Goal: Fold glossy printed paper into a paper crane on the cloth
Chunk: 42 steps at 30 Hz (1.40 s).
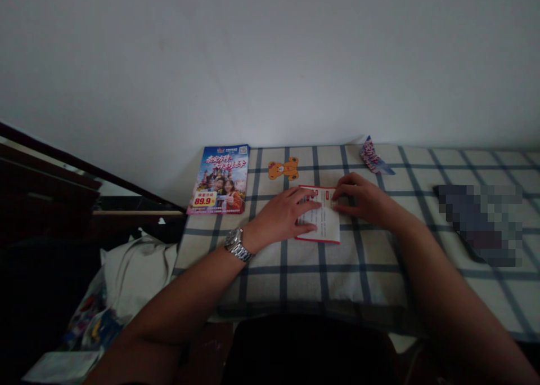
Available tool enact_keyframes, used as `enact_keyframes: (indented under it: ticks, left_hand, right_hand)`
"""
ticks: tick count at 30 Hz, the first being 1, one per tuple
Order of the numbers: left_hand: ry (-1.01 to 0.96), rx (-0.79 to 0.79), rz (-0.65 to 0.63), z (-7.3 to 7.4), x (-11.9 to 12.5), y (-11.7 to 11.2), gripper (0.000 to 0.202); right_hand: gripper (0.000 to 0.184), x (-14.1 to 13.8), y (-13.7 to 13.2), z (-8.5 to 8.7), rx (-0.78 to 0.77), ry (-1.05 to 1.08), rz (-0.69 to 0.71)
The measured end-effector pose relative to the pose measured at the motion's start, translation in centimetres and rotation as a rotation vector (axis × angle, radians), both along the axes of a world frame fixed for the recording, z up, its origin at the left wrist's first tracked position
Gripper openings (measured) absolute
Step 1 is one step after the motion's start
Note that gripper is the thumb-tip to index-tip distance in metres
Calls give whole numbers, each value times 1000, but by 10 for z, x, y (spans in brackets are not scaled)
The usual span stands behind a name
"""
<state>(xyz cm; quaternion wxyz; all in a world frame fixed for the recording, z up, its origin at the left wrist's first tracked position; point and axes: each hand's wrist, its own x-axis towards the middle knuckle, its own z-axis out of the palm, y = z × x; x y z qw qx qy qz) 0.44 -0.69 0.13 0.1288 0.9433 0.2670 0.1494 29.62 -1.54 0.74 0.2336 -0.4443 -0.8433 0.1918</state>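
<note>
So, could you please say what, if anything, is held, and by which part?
Left hand lies spread on the left of the red-edged leaflet; right hand is at its right edge, any pinch unclear.

The white, red-edged rectangular sheet is made of smooth-looking printed paper. Beneath it, a cream cloth with blue checks is seen as woven, matt and lightly creased. Left of the sheet, a blue-and-pink rectangular leaflet is printed on smooth, faintly glossy paper, and a silver linked wristwatch is made of shiny metal. Beyond the sheet to the right, a folded blue-and-pink piece is formed of printed paper. Behind the sheet, the pale grey wall is finished matt and mostly smooth.
</note>
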Motion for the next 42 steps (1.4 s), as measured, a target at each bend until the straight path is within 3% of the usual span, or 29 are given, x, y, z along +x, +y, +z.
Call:
enact_keyframes:
  ticks: [18,32,42]
  left_hand:
    - [64,87,29,6,5,-11,51]
    - [86,85,47,1,7,-14,58]
    - [72,93,42,2,7,-13,59]
  right_hand:
    - [11,2,3,-2,-24,-41,14]
    - [5,1,-1,5,-14,-17,61]
    - [6,0,3,-2,14,-50,49]
